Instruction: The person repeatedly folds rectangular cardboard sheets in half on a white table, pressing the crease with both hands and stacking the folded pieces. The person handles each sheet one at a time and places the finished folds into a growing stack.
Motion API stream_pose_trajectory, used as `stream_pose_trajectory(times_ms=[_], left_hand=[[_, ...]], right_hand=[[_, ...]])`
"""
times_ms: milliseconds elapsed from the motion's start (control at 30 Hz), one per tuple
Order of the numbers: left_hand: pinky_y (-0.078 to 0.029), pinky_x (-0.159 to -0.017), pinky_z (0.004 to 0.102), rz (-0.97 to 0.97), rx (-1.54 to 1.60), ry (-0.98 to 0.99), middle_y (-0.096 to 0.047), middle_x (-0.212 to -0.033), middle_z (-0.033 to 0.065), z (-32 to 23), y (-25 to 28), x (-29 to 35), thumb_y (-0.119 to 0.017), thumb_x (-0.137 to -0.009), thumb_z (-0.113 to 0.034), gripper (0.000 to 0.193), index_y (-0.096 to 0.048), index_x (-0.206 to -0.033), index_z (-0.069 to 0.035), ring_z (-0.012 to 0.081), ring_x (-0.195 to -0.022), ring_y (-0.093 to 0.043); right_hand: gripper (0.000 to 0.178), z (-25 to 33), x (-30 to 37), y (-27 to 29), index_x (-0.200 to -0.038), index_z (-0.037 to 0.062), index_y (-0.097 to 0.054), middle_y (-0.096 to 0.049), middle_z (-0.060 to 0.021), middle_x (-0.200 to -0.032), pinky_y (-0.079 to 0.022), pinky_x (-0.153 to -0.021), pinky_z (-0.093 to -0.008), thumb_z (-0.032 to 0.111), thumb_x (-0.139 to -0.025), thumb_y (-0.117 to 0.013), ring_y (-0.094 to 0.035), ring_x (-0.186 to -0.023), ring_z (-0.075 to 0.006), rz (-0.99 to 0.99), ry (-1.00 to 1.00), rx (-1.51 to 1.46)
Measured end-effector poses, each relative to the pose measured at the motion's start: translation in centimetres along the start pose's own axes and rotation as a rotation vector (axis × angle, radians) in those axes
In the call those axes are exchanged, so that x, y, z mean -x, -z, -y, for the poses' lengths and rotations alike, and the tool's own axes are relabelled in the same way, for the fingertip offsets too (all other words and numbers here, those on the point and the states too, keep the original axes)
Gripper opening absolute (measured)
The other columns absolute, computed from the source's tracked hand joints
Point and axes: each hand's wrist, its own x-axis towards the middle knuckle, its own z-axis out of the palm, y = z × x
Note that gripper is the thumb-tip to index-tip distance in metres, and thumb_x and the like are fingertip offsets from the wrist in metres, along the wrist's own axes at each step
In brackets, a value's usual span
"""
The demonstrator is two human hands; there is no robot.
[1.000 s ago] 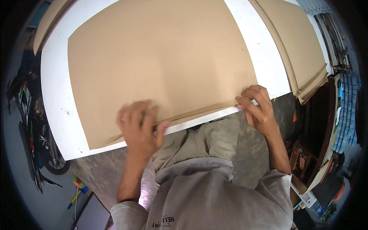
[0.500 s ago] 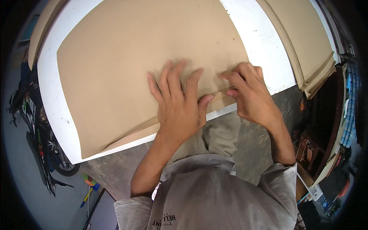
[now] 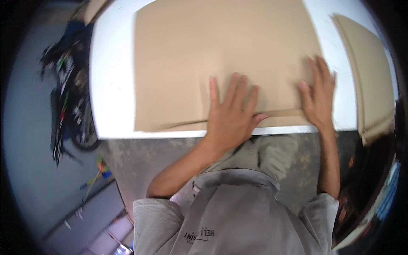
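A large sheet of brown paper (image 3: 182,55) lies over the white tabletop (image 3: 112,85). Along its near edge runs a narrow folded strip (image 3: 280,118), with a slight gap showing toward the left. My left hand (image 3: 231,112) lies across this strip, fingers stretched out and spread on the paper, its thumb along the fold. Near the sheet's right edge is my right hand (image 3: 319,95), its fingers apart and somewhat blurred, pointing away from me. Neither hand grips anything.
A stack of brown sheets (image 3: 374,72) rests on the table's right side. On the floor at the left stands a motorcycle (image 3: 70,102). Another brown piece (image 3: 93,9) sits at the far left corner. My legs are close against the table's near edge.
Both hands have let go of the paper's near edge and flattened out. My right hand has moved right along the fold, toward the sheet's right edge. The view has shifted and turned.
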Motion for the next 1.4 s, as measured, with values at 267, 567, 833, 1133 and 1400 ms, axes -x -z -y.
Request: stream_pose_trajectory(times_ms=[267,567,833,1133,1400], left_hand=[[-0.03,-0.122,0.0647,-0.018,-0.072,0.159,-0.062,-0.138,0.0257,16.2,5.4,9.6,-0.06,-0.1,-0.066,0.074,-0.065,-0.137,-0.002,0.0435,-0.128,-0.058],[-0.017,-0.122,0.0751,-0.098,0.029,0.24,-0.041,-0.16,0.0264,17.9,3.6,7.4,-0.057,-0.107,-0.051,0.064,-0.052,-0.155,-0.009,0.0483,-0.15,-0.034],[0.003,-0.128,0.0739,0.049,-0.281,0.269,-0.017,-0.178,0.0234,17.1,2.3,7.3,-0.044,-0.112,-0.05,0.066,-0.033,-0.171,-0.023,0.045,-0.166,-0.007],[-0.009,-0.131,0.0658,-0.301,0.42,0.197,-0.038,-0.168,0.0277,20.8,1.7,9.2,-0.034,-0.109,-0.065,0.078,-0.046,-0.162,-0.008,0.0462,-0.162,-0.022],[-0.041,-0.115,0.0517,-0.298,0.298,0.041,-0.065,-0.133,0.0195,18.7,4.1,8.8,-0.069,-0.097,-0.059,0.067,-0.068,-0.132,-0.002,0.0377,-0.132,-0.057]], right_hand=[[0.065,0.6,-0.9,1.2,-0.163,0.0119,-0.047,-0.034,-0.0272,-0.17,-0.018,-0.131,-0.058,0.051,-0.112,-0.045,-0.03,-0.159,-0.0441,0.12,-0.023,0.057],[0.068,-0.9,-0.3,0.5,-0.162,0.0088,-0.047,-0.034,-0.0323,-0.169,-0.024,-0.129,-0.0582,0.053,-0.111,-0.048,-0.029,-0.159,-0.0481,0.122,0.006,0.094],[0.075,20.4,-3.4,-5.2,-0.161,0.0094,-0.049,-0.033,-0.0367,-0.167,-0.013,-0.119,-0.0833,0.061,-0.107,-0.05,-0.024,-0.158,-0.056,0.024,0.19,0.002],[0.074,-0.5,-1.0,-0.3,-0.168,0.0183,-0.038,-0.026,-0.0222,-0.176,0.001,-0.125,-0.0762,0.061,-0.109,-0.042,-0.014,-0.166,-0.0422,0.044,-0.102,0.258],[0.063,0.0,-0.2,1.7,-0.159,0.0075,-0.048,-0.046,-0.0197,-0.165,-0.012,-0.129,-0.067,0.046,-0.109,-0.054,-0.031,-0.16,-0.042,-0.136,-0.245,-0.177]])
